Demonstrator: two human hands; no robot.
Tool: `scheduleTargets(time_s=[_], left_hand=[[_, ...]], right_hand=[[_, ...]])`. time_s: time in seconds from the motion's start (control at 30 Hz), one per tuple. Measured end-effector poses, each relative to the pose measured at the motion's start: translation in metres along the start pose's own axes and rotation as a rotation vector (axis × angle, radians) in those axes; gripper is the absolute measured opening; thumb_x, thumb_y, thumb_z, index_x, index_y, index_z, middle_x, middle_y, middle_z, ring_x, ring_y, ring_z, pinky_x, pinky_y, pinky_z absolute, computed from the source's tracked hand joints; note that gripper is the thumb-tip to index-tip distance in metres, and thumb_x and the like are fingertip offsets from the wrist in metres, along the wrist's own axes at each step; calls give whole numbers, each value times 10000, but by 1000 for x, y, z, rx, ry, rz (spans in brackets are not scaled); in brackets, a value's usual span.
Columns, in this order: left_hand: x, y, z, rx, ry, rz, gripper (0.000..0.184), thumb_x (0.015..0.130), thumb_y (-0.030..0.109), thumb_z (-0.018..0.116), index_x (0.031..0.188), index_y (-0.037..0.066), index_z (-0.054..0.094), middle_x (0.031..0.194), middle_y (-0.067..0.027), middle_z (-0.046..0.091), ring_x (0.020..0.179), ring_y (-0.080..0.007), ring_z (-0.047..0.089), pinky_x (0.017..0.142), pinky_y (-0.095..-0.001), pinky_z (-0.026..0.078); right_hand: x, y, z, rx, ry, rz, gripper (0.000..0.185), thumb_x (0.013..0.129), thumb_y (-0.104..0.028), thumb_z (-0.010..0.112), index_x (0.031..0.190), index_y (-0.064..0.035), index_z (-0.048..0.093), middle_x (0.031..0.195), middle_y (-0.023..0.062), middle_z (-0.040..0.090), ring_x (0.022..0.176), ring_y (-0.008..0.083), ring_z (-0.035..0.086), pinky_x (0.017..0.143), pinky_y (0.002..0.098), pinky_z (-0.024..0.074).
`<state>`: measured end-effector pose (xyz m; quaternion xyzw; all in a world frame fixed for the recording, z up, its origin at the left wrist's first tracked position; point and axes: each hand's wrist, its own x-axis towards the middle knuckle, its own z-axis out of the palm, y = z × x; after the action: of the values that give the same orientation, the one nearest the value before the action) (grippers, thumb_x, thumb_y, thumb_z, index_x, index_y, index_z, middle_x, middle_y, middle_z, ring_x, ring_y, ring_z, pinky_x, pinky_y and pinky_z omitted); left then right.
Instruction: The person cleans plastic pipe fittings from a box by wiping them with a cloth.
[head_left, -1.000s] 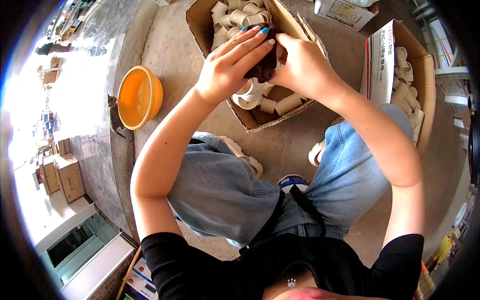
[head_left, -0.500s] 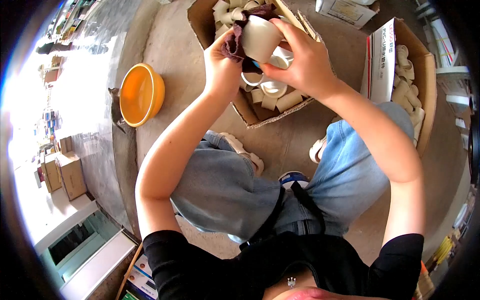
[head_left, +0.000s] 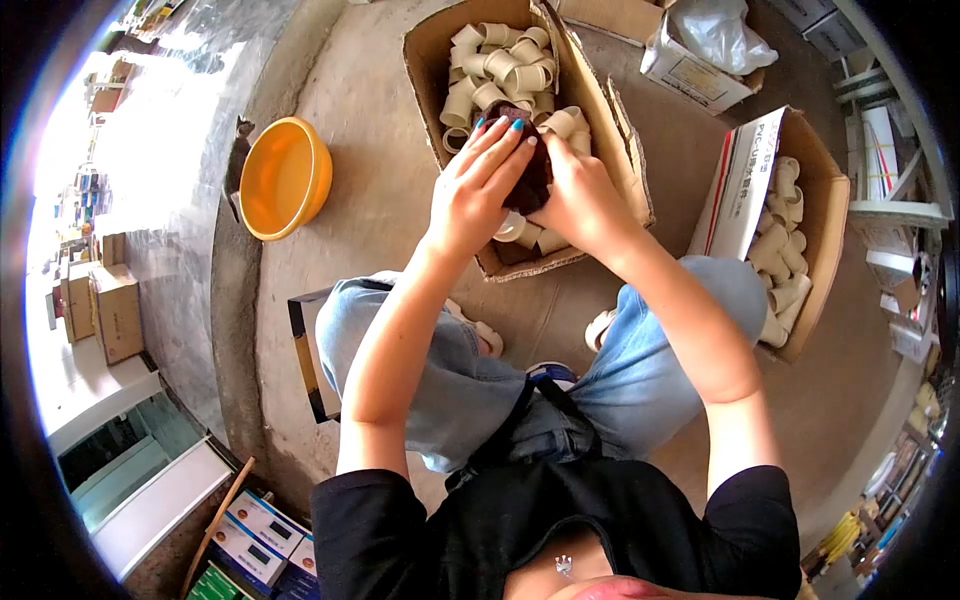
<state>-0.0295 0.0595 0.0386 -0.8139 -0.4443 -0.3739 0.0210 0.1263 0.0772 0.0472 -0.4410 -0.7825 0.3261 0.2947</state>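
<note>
Concrete floor: one open cardboard box of pipe fittings. Dark cloth, above the box's near half: left hand folded over it, right hand curled round its side, both gripping. Wrapped contents hidden; handling incomplete; finished and remaining fittings indistinguishable.

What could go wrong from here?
1. The dark cloth hides whatever lies between the left hand and right hand, so a loosening grip might go unnoticed.
2. Both hands are above an open box of loose pipe fittings; anything dropped could get mixed in.
3. The right knee looks close to the second box; shifting could bump it.
</note>
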Motion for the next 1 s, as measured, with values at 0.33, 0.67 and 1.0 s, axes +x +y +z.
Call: scheduleTargets(time_s=[0.33, 0.67, 1.0], left_hand=[[-32, 11, 49, -487, 215, -817, 437, 689, -74, 626, 1112, 34, 623, 1007, -163, 654, 923, -179, 636, 813, -271, 479], [-49, 15, 46, -900, 274, -1062, 414, 760, -105, 548, 1153, 14, 594, 1060, -88, 639, 949, -111, 572, 846, -248, 451], [-25, 11, 43, -370, -179, -142, 454, 600, -39, 613, 1046, 40, 655, 1102, -143, 621, 1125, -287, 548, 996, -417, 399]], right_hand=[[-21, 43, 18, 178, 31, 110, 663, 642, -6, 738, 1221, 87, 429, 969, 198, 655, 915, 225, 652, 816, 308, 523], [-26, 44, 27, 141, 127, -105, 755, 623, -95, 770, 1288, -4, 423, 1025, 178, 587, 859, 264, 631, 756, 337, 523], [-34, 46, -3, -16, -33, -22, 592, 599, -105, 767, 1107, 55, 510, 894, 206, 614, 807, 329, 634, 706, 373, 521]])
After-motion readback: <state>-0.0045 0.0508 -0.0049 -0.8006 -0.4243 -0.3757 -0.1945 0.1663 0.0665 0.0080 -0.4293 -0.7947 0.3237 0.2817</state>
